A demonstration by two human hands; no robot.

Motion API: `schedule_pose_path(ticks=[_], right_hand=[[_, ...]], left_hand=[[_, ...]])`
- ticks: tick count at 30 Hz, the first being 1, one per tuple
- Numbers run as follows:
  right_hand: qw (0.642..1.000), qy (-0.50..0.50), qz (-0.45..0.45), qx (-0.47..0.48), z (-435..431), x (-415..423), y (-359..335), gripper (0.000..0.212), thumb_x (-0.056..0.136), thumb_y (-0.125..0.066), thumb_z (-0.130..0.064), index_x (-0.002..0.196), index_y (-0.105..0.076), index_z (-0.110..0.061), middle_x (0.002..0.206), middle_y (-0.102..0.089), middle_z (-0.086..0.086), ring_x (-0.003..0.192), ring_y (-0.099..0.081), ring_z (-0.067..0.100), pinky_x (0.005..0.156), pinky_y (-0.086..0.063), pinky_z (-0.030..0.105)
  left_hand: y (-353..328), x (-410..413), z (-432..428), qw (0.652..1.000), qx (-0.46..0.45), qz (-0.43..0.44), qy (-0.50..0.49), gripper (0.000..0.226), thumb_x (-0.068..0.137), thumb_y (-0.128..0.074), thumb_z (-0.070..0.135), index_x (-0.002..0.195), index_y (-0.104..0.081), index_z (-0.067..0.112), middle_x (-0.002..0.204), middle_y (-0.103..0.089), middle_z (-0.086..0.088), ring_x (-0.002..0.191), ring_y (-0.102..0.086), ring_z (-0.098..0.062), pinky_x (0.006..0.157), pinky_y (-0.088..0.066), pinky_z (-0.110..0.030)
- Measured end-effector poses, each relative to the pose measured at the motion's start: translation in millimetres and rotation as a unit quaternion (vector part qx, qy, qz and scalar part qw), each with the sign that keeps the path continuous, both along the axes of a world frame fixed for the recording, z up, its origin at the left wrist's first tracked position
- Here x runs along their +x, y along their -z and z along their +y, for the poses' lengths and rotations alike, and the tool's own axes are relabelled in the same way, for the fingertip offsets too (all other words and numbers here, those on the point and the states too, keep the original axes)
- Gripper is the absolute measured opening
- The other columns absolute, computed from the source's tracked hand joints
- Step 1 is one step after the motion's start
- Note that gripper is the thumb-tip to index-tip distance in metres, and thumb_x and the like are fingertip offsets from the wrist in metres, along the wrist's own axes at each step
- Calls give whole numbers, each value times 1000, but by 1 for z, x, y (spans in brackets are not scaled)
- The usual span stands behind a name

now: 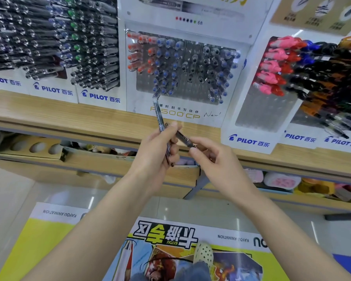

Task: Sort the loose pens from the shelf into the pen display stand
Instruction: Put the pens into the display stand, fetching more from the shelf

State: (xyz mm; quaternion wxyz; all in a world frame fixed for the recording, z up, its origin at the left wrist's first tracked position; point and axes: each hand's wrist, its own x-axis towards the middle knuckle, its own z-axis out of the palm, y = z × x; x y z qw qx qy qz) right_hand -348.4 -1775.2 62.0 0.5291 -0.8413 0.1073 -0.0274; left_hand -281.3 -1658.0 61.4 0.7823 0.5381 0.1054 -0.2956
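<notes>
Two likely light, stiff, slick pens, the upright pen (158,116) gripped in the left hand (157,148) and the slanted pen (182,136) pinched by the right hand (211,159) — best taken mid-barrel.

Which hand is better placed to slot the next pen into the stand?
Likely right: the right hand pinches one pen and can lift it to the stand; the left hand grips a long pen.

Stand centre: I see bare grey channels (190,92) between blue-capped pens (166,57) and black-capped pens (208,63) in the white cardboard display stand (176,118).
Sides: white Pilot box (101,98) left, pink-pen Pilot box (249,138) right, both just beside it.
Front: pale wooden shelf (69,116) strip.
</notes>
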Motion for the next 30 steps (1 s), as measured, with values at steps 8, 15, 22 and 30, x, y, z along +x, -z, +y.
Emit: schedule_pose_path(ticks=[8,15,22,30], right_hand=[[984,122,-60,111,-17,-22,-17,16,81,-67,-8,86,-68,-23,68,-67,-10,60,-61,4,59,-49,14],[932,189,-36,306,-24,-28,-22,13,86,-58,-16,94,-69,-18,78,-68,-2,73,-62,7,65,-50,14],[884,196,1,424,-18,-28,-22,25,100,-33,-25,91,-53,-13,84,-72,3,86,-69,21,74,-57,30],[986,45,71,142,-8,-33,-25,31,98,-37,-31,81,-61,-20,54,-43,-6,39,-38,7,39,-40,21]], left_hand=[[0,-4,-3,999,3,14,-43,16,94,-50,15,97,-65,11,63,-41,1,44,-33,-10,56,-31,-31],[-6,-24,-6,997,22,-32,62,16,94,-52,17,98,-68,14,70,-47,-1,50,-36,-7,46,-31,-18],[-10,-37,-3,996,16,-27,85,25,91,-50,6,113,-60,13,64,-47,0,51,-41,-9,46,-32,-21],[-16,-39,-8,995,49,-49,75,23,87,-62,29,101,-65,11,66,-53,6,52,-39,-9,47,-32,-20]])
